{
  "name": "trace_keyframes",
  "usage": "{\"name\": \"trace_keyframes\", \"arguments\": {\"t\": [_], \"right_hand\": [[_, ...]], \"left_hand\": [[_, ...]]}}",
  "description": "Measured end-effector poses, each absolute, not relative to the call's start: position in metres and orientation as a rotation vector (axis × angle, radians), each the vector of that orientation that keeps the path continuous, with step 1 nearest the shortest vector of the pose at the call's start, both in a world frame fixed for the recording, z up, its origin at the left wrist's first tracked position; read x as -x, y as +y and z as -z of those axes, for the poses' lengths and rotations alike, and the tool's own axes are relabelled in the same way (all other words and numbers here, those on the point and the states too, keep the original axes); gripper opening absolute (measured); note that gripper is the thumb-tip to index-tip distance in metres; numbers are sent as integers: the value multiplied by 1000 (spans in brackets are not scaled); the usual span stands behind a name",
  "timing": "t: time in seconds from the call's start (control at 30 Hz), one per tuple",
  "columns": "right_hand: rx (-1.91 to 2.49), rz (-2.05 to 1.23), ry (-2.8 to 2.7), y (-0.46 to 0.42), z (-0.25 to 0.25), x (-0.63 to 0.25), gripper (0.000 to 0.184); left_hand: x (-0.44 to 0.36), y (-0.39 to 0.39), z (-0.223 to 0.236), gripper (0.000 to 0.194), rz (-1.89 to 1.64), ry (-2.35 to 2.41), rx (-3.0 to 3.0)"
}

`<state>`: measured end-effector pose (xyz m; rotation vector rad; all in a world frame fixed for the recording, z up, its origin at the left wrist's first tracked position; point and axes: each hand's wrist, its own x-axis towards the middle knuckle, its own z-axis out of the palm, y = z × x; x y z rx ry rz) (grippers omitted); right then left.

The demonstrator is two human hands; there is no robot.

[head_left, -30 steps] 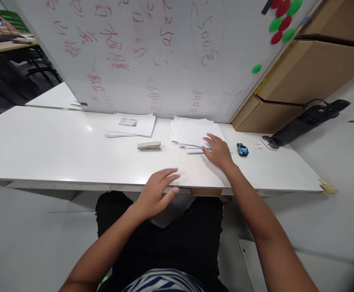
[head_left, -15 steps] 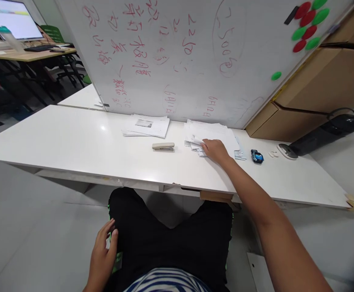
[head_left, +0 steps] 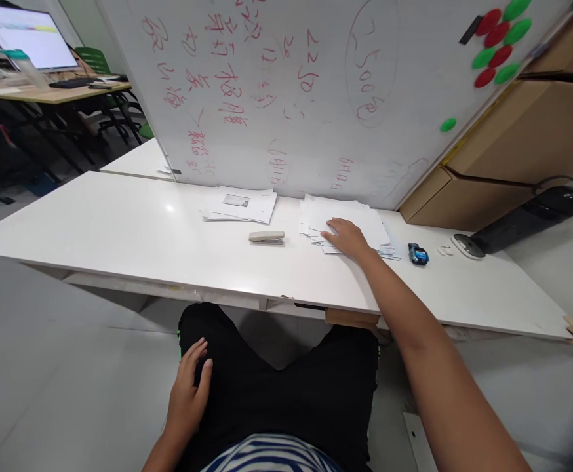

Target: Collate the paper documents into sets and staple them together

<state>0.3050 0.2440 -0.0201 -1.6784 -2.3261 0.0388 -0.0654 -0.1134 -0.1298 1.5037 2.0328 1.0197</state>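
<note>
In the head view there are two hands. The right hand [head_left: 348, 237] lies on the front edge of the right paper stack [head_left: 353, 215]; its fingers are a little apart, but from this angle I cannot tell whether they pinch a sheet. The left hand [head_left: 187, 394] is by the left thigh [head_left: 212, 334], thumb apart from the fingers, which are close together.

Two paper stacks are on one white table [head_left: 119, 223], in front of the whiteboard [head_left: 316, 137]. One stapler [head_left: 266, 237] lies between the left paper stack [head_left: 240, 205] and the right one, nearer to the front. Nine round magnets [head_left: 496, 34] show, four red and five green.

As containers, I count three cardboard boxes [head_left: 522, 131], their contents hidden, and one black bottle [head_left: 513, 219], which is opaque.
</note>
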Motion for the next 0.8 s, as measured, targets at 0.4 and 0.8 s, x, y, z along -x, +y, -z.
{"name": "trace_keyframes", "arguments": {"t": [0.4, 0.8], "right_hand": [[1909, 186, -2315, 250, 12, -299, 46], [1813, 245, -2018, 220, 9, -287, 40]], "left_hand": [[81, -132, 143, 39, -1055, 2125, -1392], [46, -106, 105, 42, -1094, 1841, -1169]]}}
